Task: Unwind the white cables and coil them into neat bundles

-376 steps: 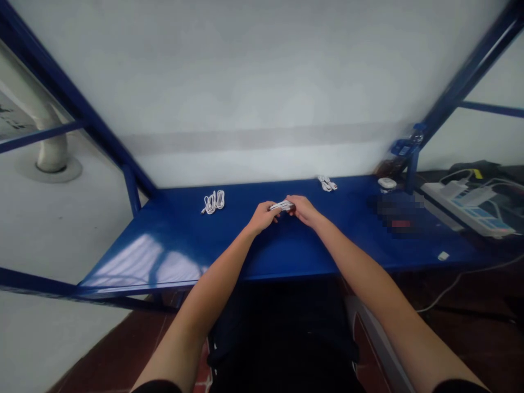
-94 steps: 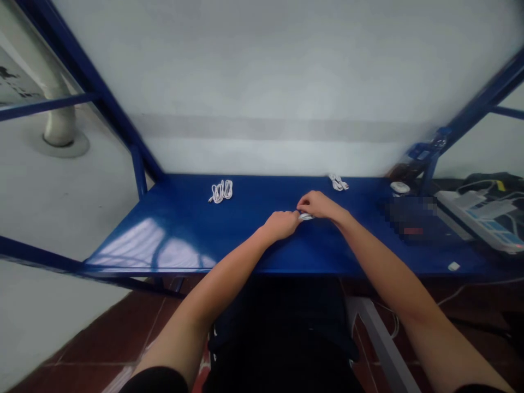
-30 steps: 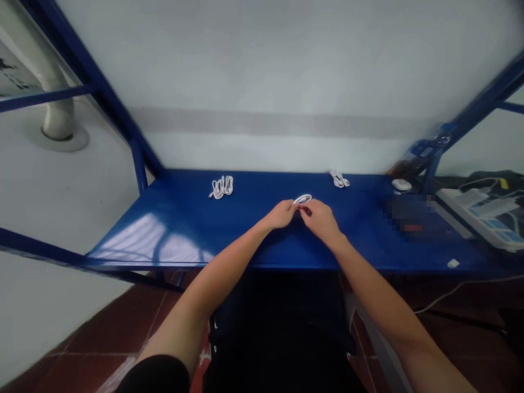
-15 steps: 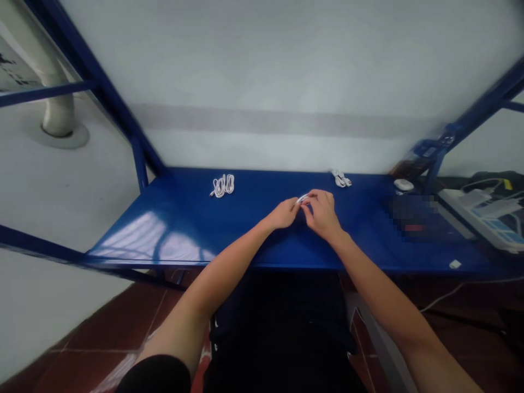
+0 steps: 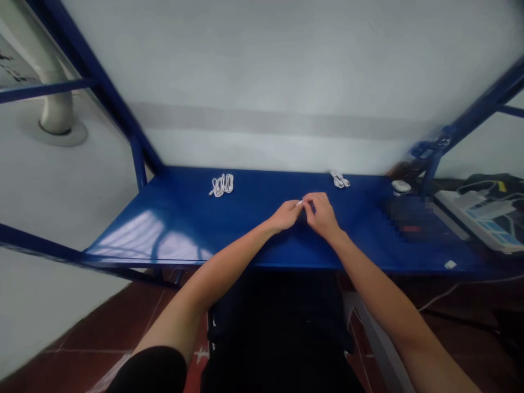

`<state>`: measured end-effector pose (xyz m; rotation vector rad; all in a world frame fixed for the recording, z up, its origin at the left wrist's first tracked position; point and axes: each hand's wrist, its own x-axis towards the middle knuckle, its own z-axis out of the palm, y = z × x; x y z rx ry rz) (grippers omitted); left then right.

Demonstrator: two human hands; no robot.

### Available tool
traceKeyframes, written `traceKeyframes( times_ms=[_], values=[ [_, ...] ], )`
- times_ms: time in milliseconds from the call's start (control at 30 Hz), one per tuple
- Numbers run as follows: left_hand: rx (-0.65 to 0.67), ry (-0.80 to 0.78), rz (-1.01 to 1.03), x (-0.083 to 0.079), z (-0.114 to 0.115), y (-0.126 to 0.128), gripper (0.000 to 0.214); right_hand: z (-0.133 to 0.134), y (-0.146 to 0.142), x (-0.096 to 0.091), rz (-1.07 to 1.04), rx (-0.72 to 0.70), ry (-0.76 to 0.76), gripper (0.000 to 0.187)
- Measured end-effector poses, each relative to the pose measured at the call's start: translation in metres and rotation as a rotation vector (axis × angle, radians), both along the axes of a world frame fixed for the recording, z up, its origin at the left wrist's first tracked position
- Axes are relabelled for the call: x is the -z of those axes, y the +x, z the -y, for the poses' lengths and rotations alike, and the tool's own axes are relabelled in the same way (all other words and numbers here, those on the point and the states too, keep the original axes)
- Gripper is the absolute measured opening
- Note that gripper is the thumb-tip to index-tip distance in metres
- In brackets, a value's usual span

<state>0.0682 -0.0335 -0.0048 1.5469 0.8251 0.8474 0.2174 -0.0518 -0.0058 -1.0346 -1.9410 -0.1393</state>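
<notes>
Above the middle of the blue table, my left hand and my right hand meet at the fingertips. Between them shows a small piece of a white cable; the rest of it is hidden by my fingers. My left hand is closed around the cable, thumb on top. The thumb and forefinger of my right hand pinch at its end. Coiled white cables lie at the back left of the table. Another white cable bundle lies at the back, to the right of my hands.
On the right stand a white power strip with plugs and a round white object. A blurred dark patch lies before them. A small white piece is near the front right edge. Blue frame posts flank the table.
My hands have drawn closer together, and less of the white cable shows between them. The right fingertips now pinch nearer the left thumb. The cables on the table have stayed put.
</notes>
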Motion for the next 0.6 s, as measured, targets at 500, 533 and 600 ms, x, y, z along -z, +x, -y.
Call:
traceKeyframes(
  times_ms=[500, 533, 600],
  values=[
    [-0.108, -0.085, 0.051, -0.010, 0.013, 0.005, 0.032, 0.006, -0.013, 0.003, -0.192, 0.104, -0.085, 0.015],
    [-0.141, 0.056, -0.020, -0.008, 0.012, 0.004, 0.030, 0.006, -0.014, 0.004, -0.250, 0.109, -0.122, 0.015],
    [-0.185, 0.310, -0.145, -0.005, 0.009, 0.001, 0.027, 0.006, -0.015, 0.005, -0.355, 0.121, -0.214, 0.018]
  ],
)
